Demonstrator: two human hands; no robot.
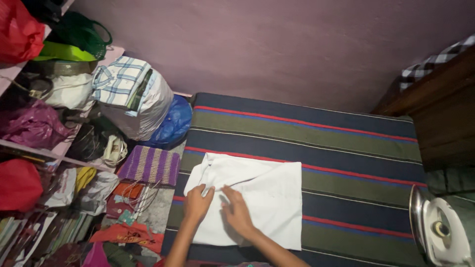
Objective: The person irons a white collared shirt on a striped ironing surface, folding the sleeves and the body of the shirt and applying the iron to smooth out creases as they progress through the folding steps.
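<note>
Head view, looking down: my left hand (198,201) and my right hand (236,211) both lie on the white cloth (257,198), near its left part, close together but not touching each other. My left fingers (204,190) are curled, pinching a small ridge of the fabric; my right fingers (228,190) are stretched out flat, palm down, pressing the cloth without gripping it. The folded cloth lies directly under and ahead of both hands, its long axis running left to right across the striped blanket (346,148) that covers the tabletop. Most of the cloth spreads to the right of my right hand, so that hand is nearer its bulk; my left hand is nearer its rumpled left edge. At the near right an iron (438,230) stands on end, well apart from the cloth. To the left, beyond the blanket's edge, sit a purple striped pouch (151,165) and, farther off, a bundle of clothes (133,96) beside cluttered shelves (29,148).
</note>
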